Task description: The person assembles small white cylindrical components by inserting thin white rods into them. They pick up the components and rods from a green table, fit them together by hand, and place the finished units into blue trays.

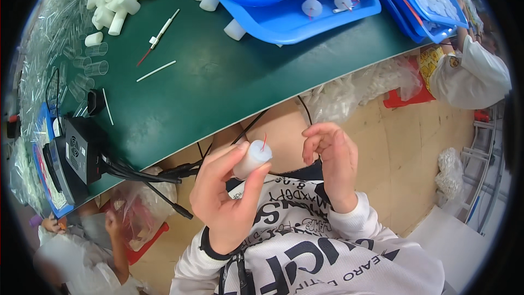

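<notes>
Two hands at work: both of the person's own, raised over the lap, just off the near edge of the green table (218, 87).
Left hand: the left hand (224, 196) is clamped on a small white cylinder (252, 158), thumb on one side and fingers on the other, with its flat end tipped up.
Cylinder state: a thin red stick (264, 141) stands out of its top end, so the insert looks already seated, as far as can be judged.
Right hand: the right hand (330, 158) hangs just beside the cylinder, not touching it, its fingers curled with thumb and forefinger close together; whether they pinch anything cannot be told.
Stock left: many loose white cylinders (117, 0) are heaped at the far left of the table, beside a mass of clear tubes (90, 60); these appear untouched.
Spare parts: a white stick with a red tip (159, 35) and a plain white rod (156, 71) lie apart on the green surface.
Trays: stacked blue trays (305, 19) at the far edge hold a few round white pieces.
Others: another person's hand (113, 224) shows at the lower left, well apart.
Progress judged: one piece in hand, most of the pile remaining.
</notes>
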